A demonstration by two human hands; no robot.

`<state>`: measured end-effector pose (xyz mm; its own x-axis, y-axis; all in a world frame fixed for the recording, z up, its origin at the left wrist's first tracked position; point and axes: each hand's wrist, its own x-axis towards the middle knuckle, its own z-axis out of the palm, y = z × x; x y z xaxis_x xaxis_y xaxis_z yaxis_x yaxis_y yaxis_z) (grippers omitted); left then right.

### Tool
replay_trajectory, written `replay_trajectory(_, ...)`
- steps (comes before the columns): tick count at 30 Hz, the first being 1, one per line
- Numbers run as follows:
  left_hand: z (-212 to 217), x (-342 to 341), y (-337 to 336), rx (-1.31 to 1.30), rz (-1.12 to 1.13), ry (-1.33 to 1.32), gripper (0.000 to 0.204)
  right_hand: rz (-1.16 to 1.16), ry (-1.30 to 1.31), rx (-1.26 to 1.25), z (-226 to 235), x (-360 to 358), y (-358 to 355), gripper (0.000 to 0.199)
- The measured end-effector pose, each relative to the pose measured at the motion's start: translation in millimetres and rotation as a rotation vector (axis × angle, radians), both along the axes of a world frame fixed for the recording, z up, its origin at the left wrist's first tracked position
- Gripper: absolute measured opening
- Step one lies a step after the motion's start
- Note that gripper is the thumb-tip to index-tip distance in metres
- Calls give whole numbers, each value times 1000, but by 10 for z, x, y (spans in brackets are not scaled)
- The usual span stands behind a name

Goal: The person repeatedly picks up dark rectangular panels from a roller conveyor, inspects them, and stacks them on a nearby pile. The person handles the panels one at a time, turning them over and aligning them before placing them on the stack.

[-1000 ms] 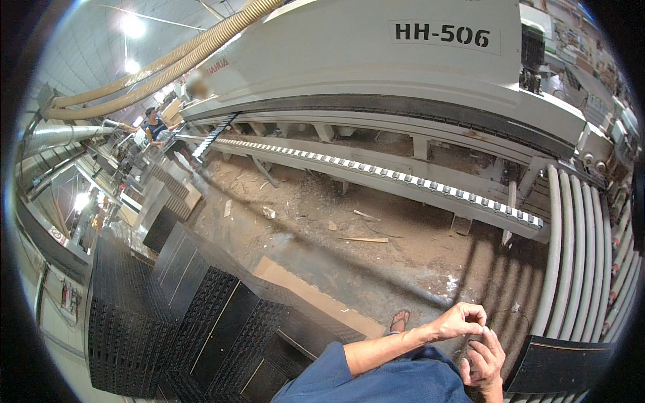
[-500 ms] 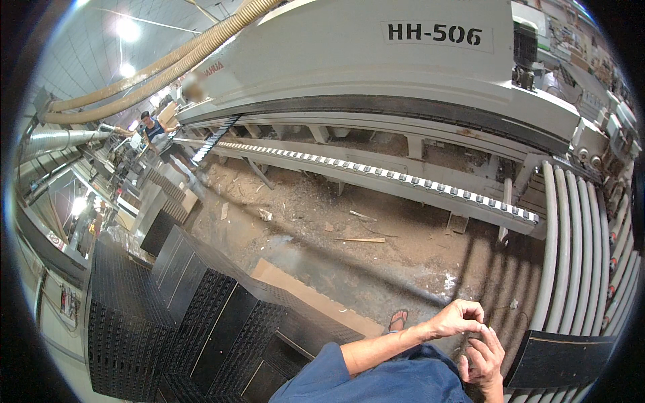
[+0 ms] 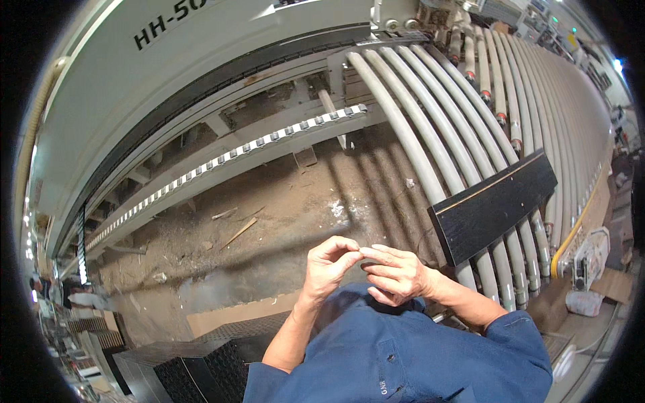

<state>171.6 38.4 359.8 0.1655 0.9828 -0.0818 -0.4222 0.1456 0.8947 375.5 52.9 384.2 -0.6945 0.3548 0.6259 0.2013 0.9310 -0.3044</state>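
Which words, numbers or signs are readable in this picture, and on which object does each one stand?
Grey machine housing: large black characters, cut off at the upper edge; not copied here.
Blue shirt: small white lettering; not copied here.
I can make out no other text.

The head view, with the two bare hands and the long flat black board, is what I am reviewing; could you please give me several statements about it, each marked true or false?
1. The bare left hand and bare right hand are close together at the fingertips. True.
2. The person wears bright red. False: the short-sleeved cloth shirt is dark blue.
3. The long flat black board lies across round grey rollers. True.
4. The right hand grips the board. False: its fingers are beside the left hand's.
5. Dark stacked panels stand at the picture's lower left. True.
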Motion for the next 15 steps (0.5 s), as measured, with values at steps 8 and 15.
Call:
replay_trajectory(8, -44, 47, -38, 34, -68, 13, 10, -20, 25, -32, -75, 80, -102, 15)
replay_trajectory(15, -114, 73, 29, 248, -60, 37, 11, -15, 49, -41, -55, 104, -80, 16)
